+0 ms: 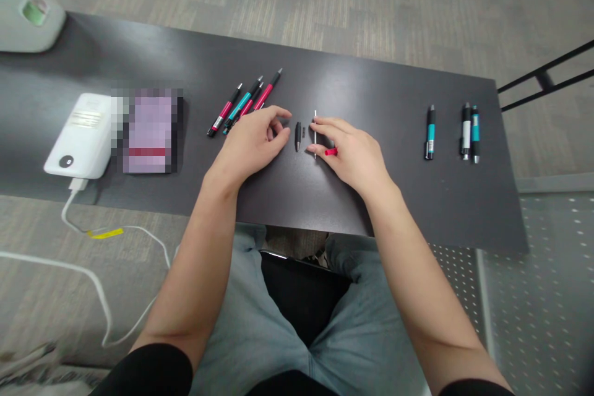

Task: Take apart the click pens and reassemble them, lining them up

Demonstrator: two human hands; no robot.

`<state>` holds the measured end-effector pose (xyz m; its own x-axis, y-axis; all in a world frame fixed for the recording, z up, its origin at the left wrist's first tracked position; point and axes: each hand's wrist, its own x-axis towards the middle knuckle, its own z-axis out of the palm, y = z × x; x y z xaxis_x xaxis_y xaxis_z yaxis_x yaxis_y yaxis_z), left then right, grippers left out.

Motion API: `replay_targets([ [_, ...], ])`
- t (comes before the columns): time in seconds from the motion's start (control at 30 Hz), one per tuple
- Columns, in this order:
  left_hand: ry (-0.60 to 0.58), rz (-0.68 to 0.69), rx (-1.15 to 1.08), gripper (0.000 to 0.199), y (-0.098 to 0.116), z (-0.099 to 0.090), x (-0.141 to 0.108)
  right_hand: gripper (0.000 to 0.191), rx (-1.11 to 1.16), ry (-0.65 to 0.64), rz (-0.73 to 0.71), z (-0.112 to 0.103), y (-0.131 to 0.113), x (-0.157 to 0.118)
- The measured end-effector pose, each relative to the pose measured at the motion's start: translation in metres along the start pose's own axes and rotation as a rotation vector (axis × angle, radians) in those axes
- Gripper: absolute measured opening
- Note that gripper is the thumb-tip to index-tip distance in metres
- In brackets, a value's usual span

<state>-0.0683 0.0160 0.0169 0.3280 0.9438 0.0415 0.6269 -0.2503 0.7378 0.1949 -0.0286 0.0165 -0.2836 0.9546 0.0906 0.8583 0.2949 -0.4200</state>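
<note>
The right hand (346, 147) pinches the refill (315, 130) between thumb and fingers, just above or on the table (297, 198); which of the two is unclear. The refill's long axis runs from near the person toward the table's far edge, almost straight ahead; its writing end is too small to make out. A red barrel (331, 151) pokes out from under the same hand, lying roughly crosswise to the refill.

The left hand (264, 136) is empty, thumb and fingers loosely curled and parted. Between the hands lie the black grip (298, 138), lengthwise like the refill, its tapered end toward the person, and a small dark spring (304, 132) just beside it. Several pens (226, 110) slant away by the left hand.
</note>
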Motion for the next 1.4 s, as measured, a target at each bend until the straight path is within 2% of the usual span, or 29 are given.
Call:
replay_targets([
  [0.23,0.026,0.014,-0.002,0.034,-0.004,0.002,-0.001,0.042,0.012,0.014,0.016,0.005,-0.006,0.009],
  [0.37,0.015,0.022,-0.006,0.033,-0.004,0.002,0.000,0.043,0.012,0.013,0.011,0.002,-0.009,0.006],
  [0.53,0.021,0.032,-0.009,0.035,-0.005,0.002,0.000,0.039,0.073,0.071,0.005,0.001,-0.004,0.002],
  [0.63,0.021,0.028,-0.003,0.035,-0.003,0.001,0.000,0.042,0.249,0.120,-0.004,0.004,0.006,0.004],
  [0.77,0.084,0.057,0.002,0.032,0.005,0.000,0.000,0.079,0.700,0.195,0.093,0.005,0.021,0.007],
  [0.87,0.142,0.090,-0.050,0.025,0.017,0.001,-0.002,0.087,0.858,0.207,0.133,-0.006,0.031,0.003],
  [0.97,0.094,0.207,-0.158,0.019,0.034,0.007,-0.005,0.089,0.763,0.215,0.106,-0.018,0.035,-0.005],
  [1.07,-0.007,0.378,-0.298,0.028,0.050,0.020,-0.007,0.108,0.730,0.294,0.167,-0.020,0.034,-0.010],
  [1.13,-0.049,0.394,-0.338,0.034,0.058,0.030,-0.007,0.110,0.780,0.337,0.219,-0.015,0.032,-0.012],
  [1.23,-0.086,0.346,-0.339,0.030,0.063,0.043,-0.004,0.100,0.769,0.354,0.229,-0.008,0.028,-0.016],
  [1.33,-0.109,0.356,-0.372,0.026,0.063,0.051,0.000,0.090,0.666,0.420,0.125,-0.011,0.024,-0.028],
  [1.4,-0.133,0.371,-0.394,0.019,0.064,0.051,0.002,0.082,0.541,0.432,-0.014,-0.021,0.019,-0.040],
])
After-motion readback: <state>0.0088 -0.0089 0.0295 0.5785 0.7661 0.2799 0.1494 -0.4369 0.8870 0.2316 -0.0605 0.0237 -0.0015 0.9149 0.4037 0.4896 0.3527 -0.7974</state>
